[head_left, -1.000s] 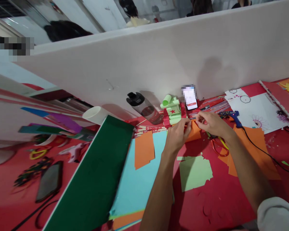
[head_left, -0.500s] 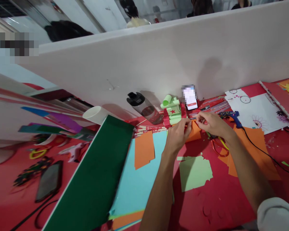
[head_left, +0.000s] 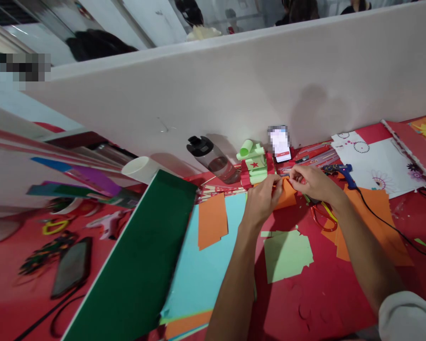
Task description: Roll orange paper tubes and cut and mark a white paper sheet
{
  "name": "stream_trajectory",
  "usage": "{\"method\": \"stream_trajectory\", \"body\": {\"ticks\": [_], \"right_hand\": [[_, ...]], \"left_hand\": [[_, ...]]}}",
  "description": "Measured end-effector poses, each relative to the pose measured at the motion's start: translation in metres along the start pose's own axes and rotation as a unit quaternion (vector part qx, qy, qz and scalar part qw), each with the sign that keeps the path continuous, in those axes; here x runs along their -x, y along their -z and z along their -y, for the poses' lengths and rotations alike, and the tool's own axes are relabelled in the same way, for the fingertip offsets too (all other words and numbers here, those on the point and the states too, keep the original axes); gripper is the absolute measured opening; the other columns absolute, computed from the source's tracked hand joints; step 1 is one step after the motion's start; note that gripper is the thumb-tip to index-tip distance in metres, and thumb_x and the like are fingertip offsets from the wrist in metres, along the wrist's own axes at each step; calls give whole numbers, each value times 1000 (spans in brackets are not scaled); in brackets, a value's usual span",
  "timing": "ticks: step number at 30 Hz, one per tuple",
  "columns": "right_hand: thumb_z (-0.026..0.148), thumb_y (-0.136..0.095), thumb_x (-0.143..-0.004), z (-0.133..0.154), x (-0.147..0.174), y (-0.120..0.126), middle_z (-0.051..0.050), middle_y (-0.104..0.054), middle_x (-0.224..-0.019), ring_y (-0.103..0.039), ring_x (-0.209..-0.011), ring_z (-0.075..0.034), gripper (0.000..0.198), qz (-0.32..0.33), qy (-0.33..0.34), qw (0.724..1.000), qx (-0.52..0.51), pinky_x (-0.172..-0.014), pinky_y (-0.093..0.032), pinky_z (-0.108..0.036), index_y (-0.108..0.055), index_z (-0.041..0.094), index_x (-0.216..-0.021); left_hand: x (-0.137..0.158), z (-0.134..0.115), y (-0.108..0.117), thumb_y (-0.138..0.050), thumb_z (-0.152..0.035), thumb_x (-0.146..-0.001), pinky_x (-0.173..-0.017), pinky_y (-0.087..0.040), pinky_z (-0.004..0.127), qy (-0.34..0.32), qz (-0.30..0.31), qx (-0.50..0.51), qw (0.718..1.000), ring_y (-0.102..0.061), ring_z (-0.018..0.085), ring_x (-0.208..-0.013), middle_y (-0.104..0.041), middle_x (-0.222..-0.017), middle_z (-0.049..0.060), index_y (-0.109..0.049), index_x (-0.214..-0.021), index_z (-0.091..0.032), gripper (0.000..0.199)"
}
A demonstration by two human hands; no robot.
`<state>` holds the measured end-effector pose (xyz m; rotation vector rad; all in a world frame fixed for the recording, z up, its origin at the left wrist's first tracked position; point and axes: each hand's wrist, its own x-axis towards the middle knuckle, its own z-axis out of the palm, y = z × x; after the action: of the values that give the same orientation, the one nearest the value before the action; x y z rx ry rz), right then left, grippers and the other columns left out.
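A piece of orange paper (head_left: 287, 198) is between my two hands, over the red table. My left hand (head_left: 261, 200) is closed on its left side, fingers bent together. On the other side, my right hand (head_left: 314, 182) pinches at the upper right edge of the paper; the fingertips partly hide the grip. Just beyond my hands is a stack of light green paper rolls (head_left: 259, 176) with red strips and a red star. Scissors with red and yellow handles (head_left: 317, 219) lie beneath my right hand. A light green paper sheet (head_left: 287, 255) lies nearer to me.
A clear bottle (head_left: 220, 166) with a black lid and a phone (head_left: 280, 144) stand near the white partition (head_left: 234, 90). At right lie a blue glue gun (head_left: 348, 176) and orange sheets (head_left: 372, 227). A green board (head_left: 138, 265) rises at left beside light blue paper (head_left: 199, 279).
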<state>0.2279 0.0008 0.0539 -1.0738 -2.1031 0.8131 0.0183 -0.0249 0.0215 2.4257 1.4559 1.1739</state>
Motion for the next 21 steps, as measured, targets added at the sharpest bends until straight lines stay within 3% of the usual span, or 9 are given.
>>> {"method": "stream_trajectory", "body": {"ticks": [10,15,21], "right_hand": [[29,-63,-96,9,0,6,-4,-77,-96,-69,-84,-18,8,-33,-34,999,-27,-80,-51,-32,-66,21,-93],[25,-63,-98,14,2,2,-5,-80,-112,-74,-101,-19,20,-19,-22,998,-50,-89,-54,-32,-71,24,-115],[19,-65,-93,13,0,-2,-2,-81,-98,-74,-90,-19,13,-15,-16,999,27,-83,-51,-31,-75,24,-101]], "left_hand": [[-5,0,23,-51,-34,-105,-68,-52,26,62,-24,18,998,-73,16,-74,-77,-90,4,-63,-103,-23,17],[-8,-4,25,-50,-32,-106,-75,-55,26,39,39,78,995,-75,17,-81,-77,-91,3,-63,-101,-23,16],[-8,-9,21,-52,-33,-106,-73,-55,27,53,97,119,987,-75,18,-82,-78,-91,4,-67,-103,-22,18]]}}
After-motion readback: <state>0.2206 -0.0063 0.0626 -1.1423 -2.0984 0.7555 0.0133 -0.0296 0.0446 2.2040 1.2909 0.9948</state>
